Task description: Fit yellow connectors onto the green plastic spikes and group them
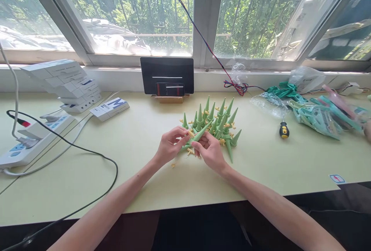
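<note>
My right hand [212, 152] is closed around the wide end of a pale green pointed spike [202, 132], which slants up to the right. Pinched between the fingertips of my left hand [170, 145] is a small yellow plastic piece [191, 134], right against the spike's wide end. Just beyond both hands stands a cluster of similar green spikes [222, 109], mostly upright, with several yellow pieces scattered among them. Another yellow piece [173, 165] lies on the table nearer to me. My fingers partly cover where the two held parts meet.
A tablet [167, 71] and phone lean on a stand at the back. White boxes [74, 83] and a power strip [37, 139] sit left, with a black cable [95, 152]. A screwdriver [284, 130] and bagged green parts [314, 116] lie right; a blurred hand [367, 129] shows at the edge.
</note>
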Action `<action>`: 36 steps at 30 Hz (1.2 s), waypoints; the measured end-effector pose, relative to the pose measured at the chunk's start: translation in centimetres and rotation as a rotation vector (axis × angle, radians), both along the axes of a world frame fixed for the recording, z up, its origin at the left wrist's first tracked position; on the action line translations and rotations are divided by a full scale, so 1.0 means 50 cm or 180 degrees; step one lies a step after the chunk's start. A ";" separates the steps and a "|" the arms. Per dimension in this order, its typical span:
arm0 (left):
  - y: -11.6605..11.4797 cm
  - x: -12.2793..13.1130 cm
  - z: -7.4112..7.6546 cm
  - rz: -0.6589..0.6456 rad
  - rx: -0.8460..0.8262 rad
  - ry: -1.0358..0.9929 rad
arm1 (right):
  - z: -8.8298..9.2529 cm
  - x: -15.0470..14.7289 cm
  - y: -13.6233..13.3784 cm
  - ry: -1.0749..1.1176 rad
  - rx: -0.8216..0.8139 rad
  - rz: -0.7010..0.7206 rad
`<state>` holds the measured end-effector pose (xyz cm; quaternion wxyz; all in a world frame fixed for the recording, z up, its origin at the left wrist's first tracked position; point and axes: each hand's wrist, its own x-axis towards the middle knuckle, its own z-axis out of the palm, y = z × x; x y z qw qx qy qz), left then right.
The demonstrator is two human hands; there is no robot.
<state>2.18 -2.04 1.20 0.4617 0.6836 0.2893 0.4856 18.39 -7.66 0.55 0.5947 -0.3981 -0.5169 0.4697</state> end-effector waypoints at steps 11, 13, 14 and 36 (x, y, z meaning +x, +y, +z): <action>0.000 -0.001 0.000 -0.0155 0.0002 -0.0121 | 0.015 0.013 0.004 0.0281 -0.0252 0.0502; 0.001 -0.002 -0.001 -0.0144 0.0000 -0.0097 | 0.015 0.013 0.005 0.0255 -0.0263 0.0479; 0.001 -0.002 -0.001 -0.0130 -0.0012 -0.0083 | 0.015 0.013 0.005 0.0242 -0.0262 0.0467; -0.009 0.006 -0.002 0.0266 -0.0150 -0.0157 | -0.013 -0.003 0.000 -0.0209 0.0054 0.0045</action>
